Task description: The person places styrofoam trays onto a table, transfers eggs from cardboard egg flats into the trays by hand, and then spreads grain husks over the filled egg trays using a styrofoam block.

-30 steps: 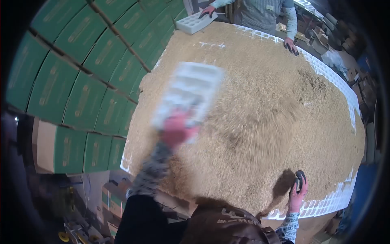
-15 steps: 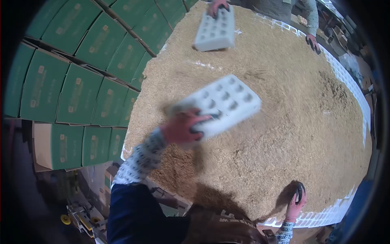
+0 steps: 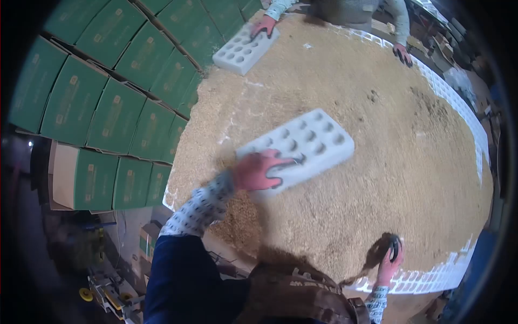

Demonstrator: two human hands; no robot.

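Observation:
A white foam block (image 3: 335,132) with rows of round hollows lies on a wide layer of loose tan material (image 3: 431,205) that looks like sawdust or husks. My left hand (image 3: 261,171), in a pink glove with dark fingertips, grips the block's near left part, thumb and fingers spread over its top. At the lower right my right hand (image 3: 389,264), gloved alike, rests at the layer's near edge. Its fingers curve loosely with a gap between them, and I see nothing held there. A darker brown heap (image 3: 234,221) lies below my left forearm.
Across the layer, a co-worker's hand (image 3: 264,27) holds a similar foam block (image 3: 237,56); their other hand (image 3: 402,54) rests on the far edge. Green cartons (image 3: 108,119) are stacked at the left. White cell trays (image 3: 431,281) show along the right and near borders.
My left hand and its foam block have shifted slightly right in view. The co-worker's block has moved left and toward me, beside the cartons. My right hand stays at the near edge.

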